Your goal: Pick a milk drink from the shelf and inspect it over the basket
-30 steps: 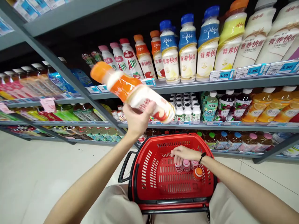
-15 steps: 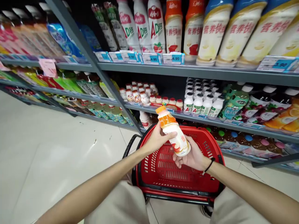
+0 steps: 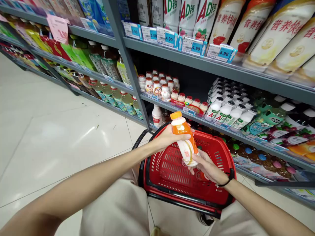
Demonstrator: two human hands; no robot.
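A white and orange drink bottle [image 3: 186,144] with an orange cap is held in both hands, tilted with its cap up and to the left. My left hand [image 3: 169,136] wraps round the upper part, just below the neck. Lower down, my right hand [image 3: 205,165], with a black band at its wrist, grips the base. Directly beneath the bottle is a red shopping basket [image 3: 169,177] with slotted walls and black edges. Something red and clear shows inside it beside my right hand, too covered to name.
Grey shelving [image 3: 216,70] full of drinks stands in front, with price tags [image 3: 193,46] along its edges. Small white bottles [image 3: 222,111] and little red-capped bottles [image 3: 157,87] fill the middle shelf. Pale glossy floor tiles [image 3: 56,141] spread to the left. My knees flank the basket.
The bottle has been turned about its length, so a different side of its label faces me. My left hand has wrapped further round it. The view has tilted and shifted.
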